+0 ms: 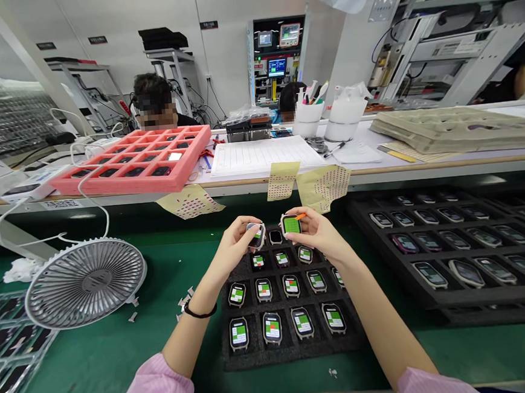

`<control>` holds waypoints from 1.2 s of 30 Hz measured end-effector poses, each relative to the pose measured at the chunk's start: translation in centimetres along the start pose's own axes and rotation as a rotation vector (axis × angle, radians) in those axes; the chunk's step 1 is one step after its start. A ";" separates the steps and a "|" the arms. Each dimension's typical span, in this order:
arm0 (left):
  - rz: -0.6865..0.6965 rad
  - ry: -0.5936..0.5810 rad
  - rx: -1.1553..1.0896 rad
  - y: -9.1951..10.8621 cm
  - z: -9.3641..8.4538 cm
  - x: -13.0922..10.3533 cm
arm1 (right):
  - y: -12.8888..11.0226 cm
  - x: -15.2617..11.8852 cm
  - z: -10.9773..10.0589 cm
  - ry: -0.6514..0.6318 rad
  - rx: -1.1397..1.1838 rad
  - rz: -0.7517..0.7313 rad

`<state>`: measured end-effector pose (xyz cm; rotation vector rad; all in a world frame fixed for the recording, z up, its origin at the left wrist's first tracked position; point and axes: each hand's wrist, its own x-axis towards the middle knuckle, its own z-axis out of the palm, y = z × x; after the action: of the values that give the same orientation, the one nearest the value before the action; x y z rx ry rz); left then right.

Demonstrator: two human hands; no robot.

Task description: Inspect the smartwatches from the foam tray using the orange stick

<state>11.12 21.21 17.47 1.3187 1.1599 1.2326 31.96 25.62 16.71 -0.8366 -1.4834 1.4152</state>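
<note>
My left hand [234, 242] holds a small smartwatch body [257, 234] with a lit screen, tilted toward me. My right hand [318, 228] grips another smartwatch body [291, 225] showing a green screen, with an orange-tipped stick [301, 216] between its fingers. Both hands hover over the far end of a black foam tray [239, 359] on the green mat. The tray holds several watch bodies [271, 327] with green and red screens, and one slot [275, 237] between my hands holds a dark, unlit one.
A grey desk fan [84, 282] lies at left, clear plastic trays [2, 350] beyond it. A larger black tray [443, 294] of dark-screened watches sits at right. On the raised shelf: a pink tray [120, 182], papers [263, 155], white cups [310, 120]. A co-worker [155, 105] sits opposite.
</note>
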 end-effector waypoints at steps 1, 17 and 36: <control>0.016 -0.004 0.001 0.0 0.0 0.0 | 0.0 0.0 0.0 0.003 0.000 0.002; 0.627 -0.072 0.838 -1.0 0.8 -0.6 | 1.6 -0.5 2.7 0.028 -0.172 -0.025; 0.912 -0.035 0.604 0.3 0.9 -1.0 | 0.0 -1.0 1.7 -0.384 0.291 0.197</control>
<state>12.03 20.12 17.67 2.4869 0.9445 1.5076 30.76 24.01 16.61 -0.5593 -1.4485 1.9698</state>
